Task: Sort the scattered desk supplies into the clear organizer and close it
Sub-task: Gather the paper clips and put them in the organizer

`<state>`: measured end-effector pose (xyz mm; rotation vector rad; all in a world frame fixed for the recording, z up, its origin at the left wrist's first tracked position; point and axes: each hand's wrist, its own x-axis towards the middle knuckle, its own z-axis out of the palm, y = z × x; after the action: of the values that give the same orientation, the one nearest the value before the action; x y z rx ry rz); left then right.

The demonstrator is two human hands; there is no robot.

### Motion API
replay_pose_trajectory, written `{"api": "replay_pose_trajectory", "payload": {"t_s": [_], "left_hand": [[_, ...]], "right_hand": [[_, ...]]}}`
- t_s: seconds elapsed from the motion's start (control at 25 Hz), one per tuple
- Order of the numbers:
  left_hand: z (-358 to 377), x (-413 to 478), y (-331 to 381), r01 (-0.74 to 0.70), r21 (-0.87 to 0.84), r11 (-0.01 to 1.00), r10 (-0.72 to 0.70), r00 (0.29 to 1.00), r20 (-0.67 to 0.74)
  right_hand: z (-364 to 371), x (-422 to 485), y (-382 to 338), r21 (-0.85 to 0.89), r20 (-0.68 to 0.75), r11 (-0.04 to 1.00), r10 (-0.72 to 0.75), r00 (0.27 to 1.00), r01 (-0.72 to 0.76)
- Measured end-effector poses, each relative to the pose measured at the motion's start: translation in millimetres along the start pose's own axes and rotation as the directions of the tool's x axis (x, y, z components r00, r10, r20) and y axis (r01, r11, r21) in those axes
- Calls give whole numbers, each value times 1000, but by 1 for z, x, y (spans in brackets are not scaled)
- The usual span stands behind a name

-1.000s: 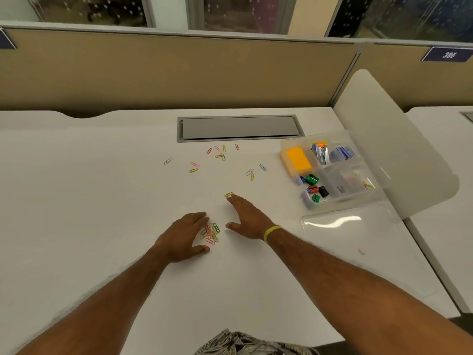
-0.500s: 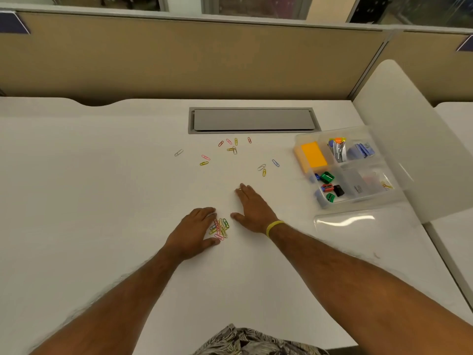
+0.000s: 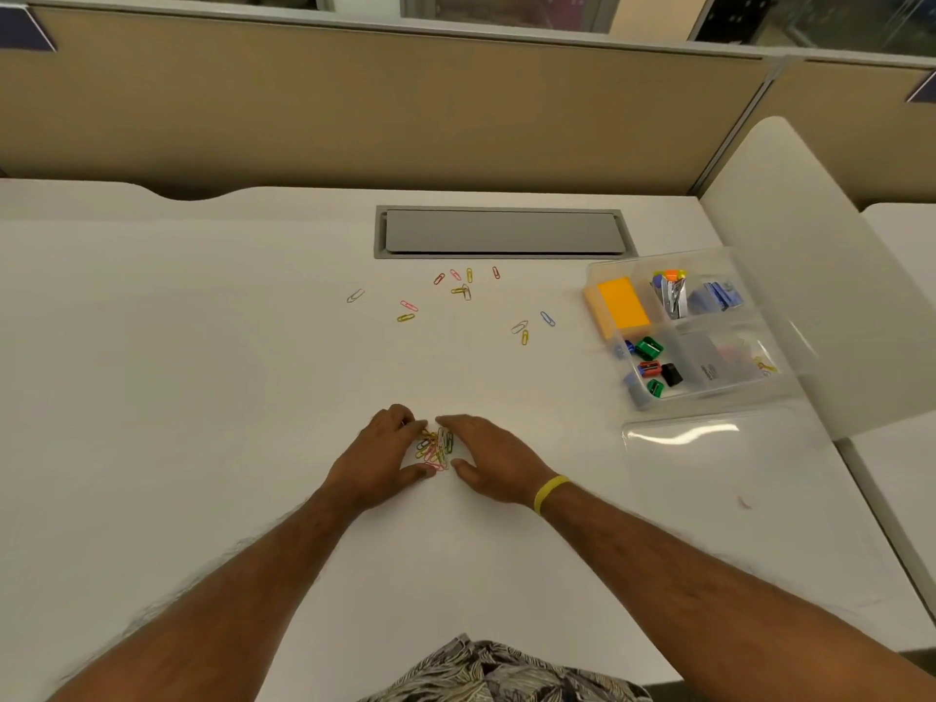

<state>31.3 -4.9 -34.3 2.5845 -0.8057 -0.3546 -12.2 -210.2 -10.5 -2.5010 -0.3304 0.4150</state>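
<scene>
A small heap of coloured paper clips (image 3: 435, 448) lies on the white desk between my two hands. My left hand (image 3: 377, 461) cups the heap from the left, and my right hand (image 3: 489, 461) presses in flat from the right, fingers apart. Several more paper clips (image 3: 458, 288) lie scattered farther back, some near the grey hatch and some (image 3: 524, 330) toward the organizer. The clear organizer (image 3: 729, 392) stands open at the right, holding an orange pad (image 3: 620, 304), sharpeners (image 3: 651, 367) and other small supplies. Its clear lid (image 3: 681, 433) lies in front of it.
A grey cable hatch (image 3: 501, 233) is set into the desk at the back. A tan partition wall (image 3: 354, 108) closes off the far edge. A white curved divider panel (image 3: 820, 276) rises just right of the organizer. The desk's right edge (image 3: 881, 524) runs past the lid.
My right hand has drawn back toward me and swept a yellow clip into the heap. Both hands have closed in around the heap.
</scene>
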Motion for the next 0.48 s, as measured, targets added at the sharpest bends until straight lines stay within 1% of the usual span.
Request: {"api": "replay_pose_trajectory", "payload": {"t_s": [0.08, 0.24, 0.4, 0.48], "left_hand": [[-2, 1, 0, 10, 6, 1000, -10, 1000, 30], [-6, 5, 3, 37, -26, 999, -36, 998, 42], [-6, 8, 10, 47, -56, 997, -45, 999, 29], [-5, 9, 12, 75, -79, 994, -73, 997, 38]], "right_hand": [[-9, 6, 2, -33, -6, 999, 42, 999, -42], [-9, 20, -6, -93, 77, 992, 95, 992, -88], [-1, 29, -14, -40, 44, 995, 90, 995, -88], [1, 31, -15, -30, 31, 995, 97, 995, -96]]}}
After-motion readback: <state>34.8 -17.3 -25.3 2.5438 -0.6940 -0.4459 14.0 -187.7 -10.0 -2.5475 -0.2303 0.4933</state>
